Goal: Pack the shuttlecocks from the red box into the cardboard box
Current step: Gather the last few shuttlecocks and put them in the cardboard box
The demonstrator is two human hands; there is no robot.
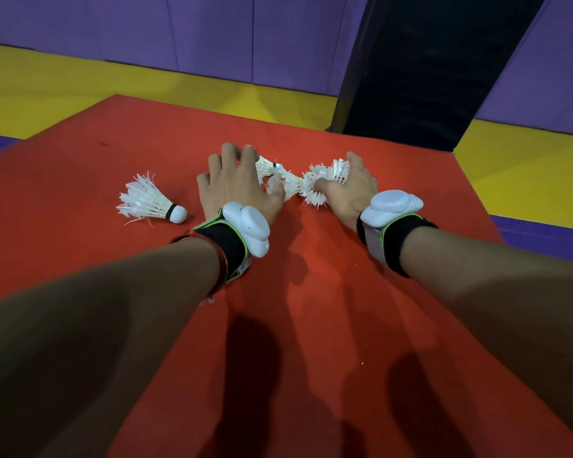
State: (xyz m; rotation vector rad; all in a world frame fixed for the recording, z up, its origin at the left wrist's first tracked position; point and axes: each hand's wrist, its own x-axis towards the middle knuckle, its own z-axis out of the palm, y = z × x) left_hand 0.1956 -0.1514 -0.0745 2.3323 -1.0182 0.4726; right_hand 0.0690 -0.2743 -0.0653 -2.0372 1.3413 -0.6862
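White feather shuttlecocks lie on the flat top of the red box (pixel 311 276). One shuttlecock (pixel 149 203) lies alone on its side, left of my left hand, cork pointing right. My left hand (pixel 235 186) is curled over a shuttlecock (pixel 273 173) near the box's middle, fingers closed around its feathers. Just to the right, my right hand (pixel 348 190) grips another shuttlecock (pixel 325 183) by its feather skirt. The two held shuttlecocks touch each other between my hands. No cardboard box is in view.
Beyond the red box lies a yellow floor strip (pixel 80 94) and a purple padded wall (pixel 212 28). A black padded pillar (pixel 427 67) stands at the back right, close to the box's far edge. Both wrists carry white devices on black straps.
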